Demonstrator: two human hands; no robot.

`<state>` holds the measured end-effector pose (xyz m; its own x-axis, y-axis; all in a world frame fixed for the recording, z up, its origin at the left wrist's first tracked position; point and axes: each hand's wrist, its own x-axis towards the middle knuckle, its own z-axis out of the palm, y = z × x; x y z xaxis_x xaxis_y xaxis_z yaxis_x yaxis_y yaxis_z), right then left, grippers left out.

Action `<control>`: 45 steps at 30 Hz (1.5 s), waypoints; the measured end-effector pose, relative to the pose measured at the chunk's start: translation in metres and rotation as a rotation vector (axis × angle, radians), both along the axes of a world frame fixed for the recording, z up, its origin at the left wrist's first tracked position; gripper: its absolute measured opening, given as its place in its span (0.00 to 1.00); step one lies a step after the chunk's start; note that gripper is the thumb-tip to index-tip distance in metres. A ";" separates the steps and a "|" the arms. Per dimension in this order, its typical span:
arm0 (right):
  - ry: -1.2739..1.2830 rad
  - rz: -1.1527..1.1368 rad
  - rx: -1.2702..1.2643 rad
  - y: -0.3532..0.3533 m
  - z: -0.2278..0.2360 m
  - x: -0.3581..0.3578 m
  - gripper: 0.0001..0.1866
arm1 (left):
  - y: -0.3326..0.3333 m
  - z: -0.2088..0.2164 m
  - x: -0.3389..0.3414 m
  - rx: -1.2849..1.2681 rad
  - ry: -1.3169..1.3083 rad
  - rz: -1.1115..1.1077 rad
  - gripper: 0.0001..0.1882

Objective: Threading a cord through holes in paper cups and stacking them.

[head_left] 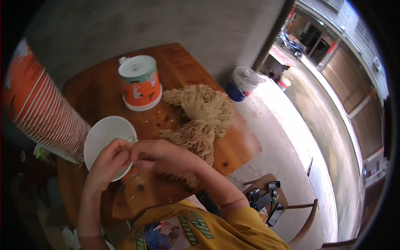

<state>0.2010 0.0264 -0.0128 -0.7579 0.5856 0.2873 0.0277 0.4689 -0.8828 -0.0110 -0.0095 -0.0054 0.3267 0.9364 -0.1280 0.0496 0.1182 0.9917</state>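
My left hand (109, 161) and my right hand (160, 156) meet over the right side of a white-lined open paper bucket (98, 137). Their fingers are bent and pinched together close to the rim; whatever lies between the fingertips is hidden. The bucket stands on the wooden table, tilted a little in view. Just beyond my right hand lie two loose hanks of beige cord (206, 109), spread across the table. Farther back, an orange bucket (142, 89) with a pale green top stands upright on white rims.
A tall leaning stack of nested orange buckets (46, 108) rises at the left. The wooden table (175, 58) carries small scraps. Right of it are a blue bin (237, 92) with a plastic bag and a chair (306, 208) holding small black devices. An open doorway lies beyond.
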 end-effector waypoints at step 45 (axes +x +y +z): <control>0.065 -0.224 -0.120 0.012 0.013 -0.009 0.06 | 0.003 -0.003 0.007 -0.009 0.108 -0.006 0.08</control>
